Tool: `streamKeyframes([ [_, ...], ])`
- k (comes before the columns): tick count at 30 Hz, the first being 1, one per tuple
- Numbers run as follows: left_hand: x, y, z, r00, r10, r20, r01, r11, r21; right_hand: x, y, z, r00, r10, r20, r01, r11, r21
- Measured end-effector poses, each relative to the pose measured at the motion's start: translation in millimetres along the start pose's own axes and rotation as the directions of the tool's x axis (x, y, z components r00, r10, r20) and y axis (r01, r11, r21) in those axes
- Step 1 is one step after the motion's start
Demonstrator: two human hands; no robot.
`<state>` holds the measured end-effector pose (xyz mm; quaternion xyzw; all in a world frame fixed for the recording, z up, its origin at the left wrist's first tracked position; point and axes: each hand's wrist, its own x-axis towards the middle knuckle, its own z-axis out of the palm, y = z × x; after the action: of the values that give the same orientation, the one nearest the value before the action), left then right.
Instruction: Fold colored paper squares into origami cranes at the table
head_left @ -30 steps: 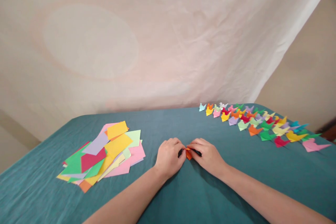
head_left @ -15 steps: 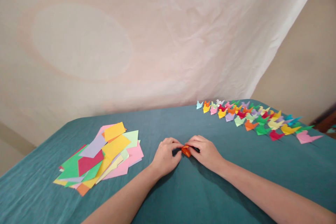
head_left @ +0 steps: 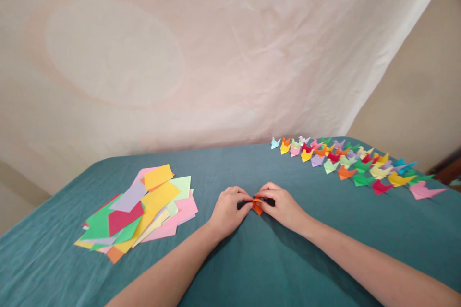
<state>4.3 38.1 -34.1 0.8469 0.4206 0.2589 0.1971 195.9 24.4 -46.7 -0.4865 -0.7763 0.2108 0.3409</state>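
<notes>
A small folded piece of orange paper [head_left: 257, 207] is pinched between my two hands, near the middle of the table. My left hand [head_left: 230, 208] grips its left side with thumb and fingertips. On the other side, my right hand [head_left: 283, 206] holds it the same way, fingers bent and closed on the paper. The fingertips hide part of its folds, so its full shape cannot be made out.
A loose, overlapping pile of coloured paper sheets [head_left: 122, 220] lies to the left. Several rows of small folded paper birds [head_left: 346, 172] stand at the back right. Teal cloth [head_left: 230, 268] covers the table, and a pale hanging sheet [head_left: 216, 57] rises behind it.
The orange paper has been turned slightly and looks narrower between my fingertips. My left thumb has moved up against it. The whole view has shifted a little.
</notes>
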Motion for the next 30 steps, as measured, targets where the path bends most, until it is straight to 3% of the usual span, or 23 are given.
streamKeyframes([
  [15, 7.3, -5.0, -0.1, 0.999, 0.017, 0.048, -0.015, 0.999, -0.03, 2.5, -2.4, 1.1, 0.999, 0.047, 0.011, -0.047, 0.999, 0.026],
  [30, 9.7, -3.2, 5.8, 1.0, -0.016, -0.023, 0.015, 0.999, -0.037, 1.2, -3.0, -4.9, 0.998, -0.001, 0.069, -0.004, 0.997, 0.073],
])
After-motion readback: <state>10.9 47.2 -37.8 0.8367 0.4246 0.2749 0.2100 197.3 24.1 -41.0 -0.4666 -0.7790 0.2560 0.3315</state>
